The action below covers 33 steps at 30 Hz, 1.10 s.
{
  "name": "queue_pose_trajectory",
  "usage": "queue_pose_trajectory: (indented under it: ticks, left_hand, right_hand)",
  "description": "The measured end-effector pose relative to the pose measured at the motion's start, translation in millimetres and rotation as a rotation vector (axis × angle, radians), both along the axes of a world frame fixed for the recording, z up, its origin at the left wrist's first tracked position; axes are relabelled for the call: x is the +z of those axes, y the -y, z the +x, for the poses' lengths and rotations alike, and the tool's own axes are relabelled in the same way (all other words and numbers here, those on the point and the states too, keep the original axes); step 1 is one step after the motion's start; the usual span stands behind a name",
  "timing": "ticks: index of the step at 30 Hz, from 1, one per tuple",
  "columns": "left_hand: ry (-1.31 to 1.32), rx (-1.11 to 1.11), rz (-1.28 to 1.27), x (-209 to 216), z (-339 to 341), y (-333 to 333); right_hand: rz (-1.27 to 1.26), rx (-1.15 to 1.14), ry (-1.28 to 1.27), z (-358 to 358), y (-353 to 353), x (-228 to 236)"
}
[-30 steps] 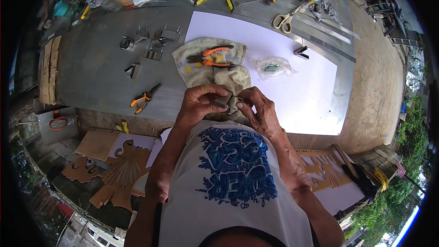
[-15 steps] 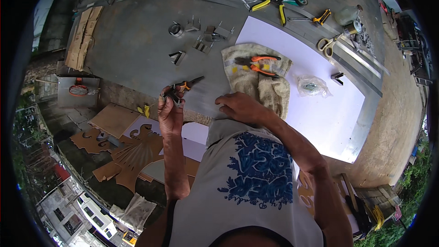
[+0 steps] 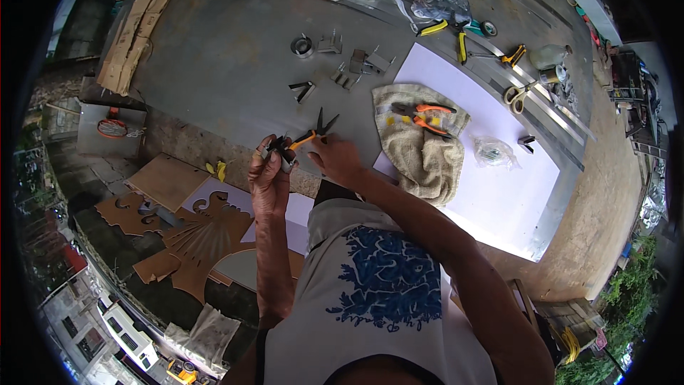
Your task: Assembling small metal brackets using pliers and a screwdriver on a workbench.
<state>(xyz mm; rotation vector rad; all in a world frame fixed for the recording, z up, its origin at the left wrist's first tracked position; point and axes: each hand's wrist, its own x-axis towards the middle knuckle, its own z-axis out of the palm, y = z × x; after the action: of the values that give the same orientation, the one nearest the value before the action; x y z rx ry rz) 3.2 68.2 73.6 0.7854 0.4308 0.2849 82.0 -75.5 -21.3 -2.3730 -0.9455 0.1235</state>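
Observation:
My left hand is closed round the orange handles of a pair of long-nose pliers, with a small bent metal piece also between its fingers. The pliers' dark jaws stand spread, pointing away from me. My right hand has its fingers curled at the pliers, just behind the jaws; its exact grip is partly hidden. Beyond the hands, several small metal brackets and a metal ring lie on the grey metal sheet.
Orange-handled pliers rest on a beige cloth to the right. A clear plastic bag lies on the white sheet. Scissors and a cutter knife are farther right. Folded cardboard is at the left; cut brown boards lie below.
My right hand has moved from the sheet's near edge left to the pliers. The pliers' jaws, together before, are now spread. The whole view has shifted slightly.

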Motion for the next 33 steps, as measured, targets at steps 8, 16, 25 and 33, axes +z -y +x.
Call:
queue_pose_trajectory:
  ticks: [8, 16, 25, 33]
  left_hand:
    - [0.059, -0.145, -0.110, 19, 7, -5]
    - [0.102, -0.370, -0.188, 49, 17, 42]
    - [0.090, -0.389, -0.380, 25, 28, 110]
    - [0.030, -0.494, -0.453, 30, 40, 149]
  right_hand:
    - [0.442, -0.427, -0.557, 7, 87, 28]
    - [1.324, -0.447, -1.777, -35, 180, 62]
    - [1.423, -0.487, -1.320, -40, 237, 82]
    - [1.212, -0.358, -1.201, -28, 275, 115]
